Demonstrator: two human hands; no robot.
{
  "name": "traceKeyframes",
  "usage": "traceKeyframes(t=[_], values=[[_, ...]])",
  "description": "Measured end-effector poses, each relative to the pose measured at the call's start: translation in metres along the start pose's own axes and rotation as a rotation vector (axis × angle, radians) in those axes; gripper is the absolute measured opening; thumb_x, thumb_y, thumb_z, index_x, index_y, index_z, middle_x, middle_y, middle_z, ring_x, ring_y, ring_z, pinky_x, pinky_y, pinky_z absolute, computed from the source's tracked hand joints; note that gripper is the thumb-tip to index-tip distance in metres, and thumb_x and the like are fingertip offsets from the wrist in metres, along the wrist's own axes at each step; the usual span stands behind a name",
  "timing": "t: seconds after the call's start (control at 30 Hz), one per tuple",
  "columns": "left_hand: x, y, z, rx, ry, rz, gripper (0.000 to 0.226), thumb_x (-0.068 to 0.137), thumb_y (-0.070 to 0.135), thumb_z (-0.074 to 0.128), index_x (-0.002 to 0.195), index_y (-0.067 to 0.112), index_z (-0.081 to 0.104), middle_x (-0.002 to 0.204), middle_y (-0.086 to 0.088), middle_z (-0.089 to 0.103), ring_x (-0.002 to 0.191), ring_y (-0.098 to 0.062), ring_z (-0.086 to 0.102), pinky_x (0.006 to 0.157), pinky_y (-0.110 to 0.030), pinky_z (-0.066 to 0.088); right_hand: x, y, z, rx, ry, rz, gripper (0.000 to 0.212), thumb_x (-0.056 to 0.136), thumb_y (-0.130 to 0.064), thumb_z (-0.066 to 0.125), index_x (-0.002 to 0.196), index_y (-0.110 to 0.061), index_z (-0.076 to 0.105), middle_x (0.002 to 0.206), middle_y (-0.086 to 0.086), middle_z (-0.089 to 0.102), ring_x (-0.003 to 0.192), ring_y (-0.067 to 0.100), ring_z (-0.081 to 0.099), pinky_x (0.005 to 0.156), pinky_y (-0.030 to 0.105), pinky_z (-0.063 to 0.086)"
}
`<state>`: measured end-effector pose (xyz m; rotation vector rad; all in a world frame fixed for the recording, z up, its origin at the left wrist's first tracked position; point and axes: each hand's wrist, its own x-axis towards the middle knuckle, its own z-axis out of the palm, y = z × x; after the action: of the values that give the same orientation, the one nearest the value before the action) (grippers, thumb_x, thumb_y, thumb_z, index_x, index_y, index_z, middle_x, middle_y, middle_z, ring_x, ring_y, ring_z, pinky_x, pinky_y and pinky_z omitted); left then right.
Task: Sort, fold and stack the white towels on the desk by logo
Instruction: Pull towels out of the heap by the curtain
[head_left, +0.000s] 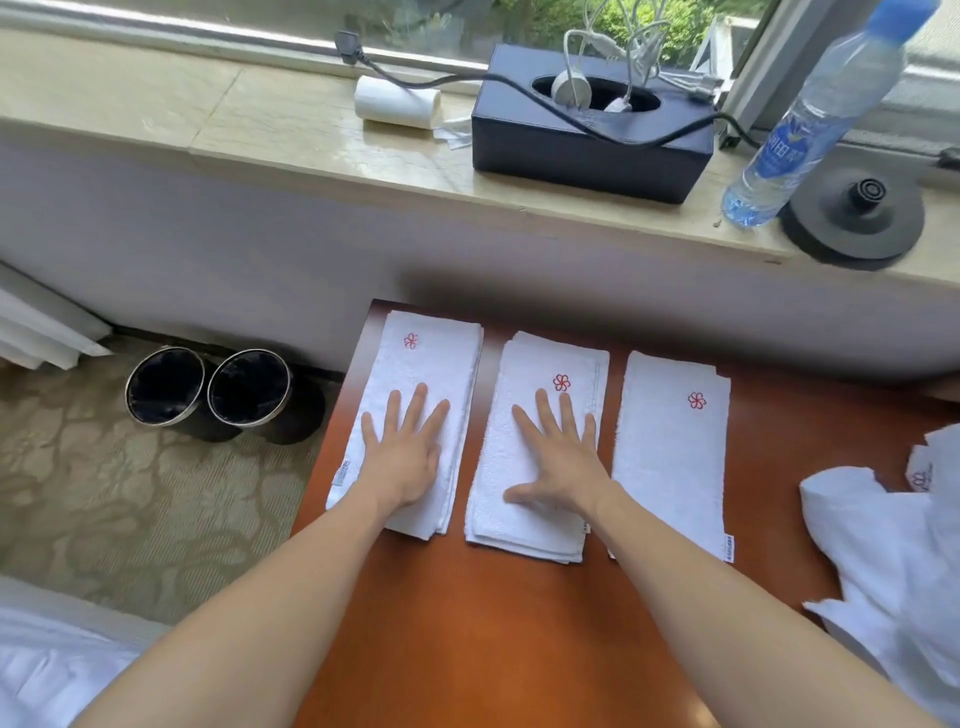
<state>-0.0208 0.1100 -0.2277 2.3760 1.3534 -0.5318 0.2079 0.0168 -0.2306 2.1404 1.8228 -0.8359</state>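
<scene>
Three folded white towels with red flower logos lie side by side on the brown desk (519, 623). My left hand (402, 452) rests flat, fingers spread, on the left folded towel (415, 364). My right hand (558, 457) presses flat on the middle folded towel (540, 525). The right folded towel (670, 457) lies untouched beside it. A heap of unfolded white towels (893, 545) sits at the desk's right edge; one shows a different, pale logo.
Beyond the desk runs a stone windowsill (260, 130) with a dark tissue box (587, 140) holding cables, a white roll (397, 101), a water bottle (810, 119) and a black kettle base (857, 218). Two black bins (208, 389) stand on the carpet at left.
</scene>
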Motion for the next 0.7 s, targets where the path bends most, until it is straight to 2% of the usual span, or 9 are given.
traceKeyframes(t=[0.23, 0.33, 0.5, 0.57, 0.63, 0.7], values=[[0.005, 0.000, -0.001, 0.007, -0.021, -0.001, 0.062, 0.110, 0.033, 0.021, 0.162, 0.034, -0.013, 0.166, 0.001, -0.032, 0.154, -0.034, -0.025, 0.122, -0.066, -0.003, 0.006, -0.001, -0.003, 0.016, 0.002, 0.002, 0.126, 0.079, -0.075, 0.070, 0.163, -0.036, -0.016, 0.166, 0.002, -0.036, 0.150, 0.034, -0.038, 0.122, 0.062, -0.015], [-0.003, 0.009, -0.005, 0.011, -0.034, -0.001, 0.064, 0.109, 0.030, 0.025, 0.163, 0.029, -0.010, 0.168, -0.003, -0.028, 0.156, -0.034, -0.021, 0.124, -0.063, -0.002, -0.001, -0.002, -0.004, 0.028, 0.004, 0.000, 0.122, 0.082, -0.072, 0.069, 0.164, -0.035, -0.013, 0.167, 0.002, -0.033, 0.152, 0.032, -0.035, 0.123, 0.062, -0.014], [-0.034, 0.039, 0.000, 0.053, 0.072, 0.139, 0.068, 0.106, 0.027, 0.034, 0.164, 0.025, -0.001, 0.172, -0.004, -0.009, 0.158, -0.031, -0.006, 0.126, -0.057, 0.003, -0.035, 0.014, 0.004, 0.104, 0.081, 0.027, 0.106, 0.089, -0.065, 0.063, 0.166, -0.031, -0.003, 0.172, 0.002, -0.019, 0.157, 0.025, -0.025, 0.126, 0.057, -0.010], [-0.043, 0.059, 0.005, 0.031, 0.061, 0.196, 0.070, 0.104, 0.027, 0.038, 0.165, 0.026, 0.003, 0.172, -0.001, -0.009, 0.158, -0.028, -0.007, 0.126, -0.056, 0.001, -0.054, 0.033, 0.008, 0.127, 0.122, 0.072, 0.098, 0.093, -0.062, 0.059, 0.166, -0.030, 0.002, 0.173, 0.002, -0.016, 0.157, 0.025, -0.022, 0.126, 0.057, -0.009], [-0.048, 0.081, 0.011, 0.025, 0.031, 0.250, 0.070, 0.103, 0.029, 0.039, 0.165, 0.028, 0.005, 0.172, 0.001, -0.012, 0.159, -0.026, -0.010, 0.126, -0.055, -0.001, -0.072, 0.059, 0.013, 0.117, 0.107, 0.142, 0.093, 0.097, -0.061, 0.054, 0.166, -0.029, 0.000, 0.173, 0.003, -0.017, 0.157, 0.027, -0.023, 0.124, 0.060, -0.010], [-0.049, 0.102, 0.017, 0.018, -0.005, 0.273, 0.069, 0.104, 0.029, 0.039, 0.165, 0.029, 0.007, 0.172, 0.001, -0.014, 0.158, -0.025, -0.012, 0.126, -0.055, -0.003, -0.087, 0.086, 0.019, 0.079, 0.015, 0.203, 0.088, 0.102, -0.061, 0.046, 0.165, -0.030, -0.007, 0.170, 0.004, -0.025, 0.155, 0.032, -0.028, 0.123, 0.063, -0.009]])
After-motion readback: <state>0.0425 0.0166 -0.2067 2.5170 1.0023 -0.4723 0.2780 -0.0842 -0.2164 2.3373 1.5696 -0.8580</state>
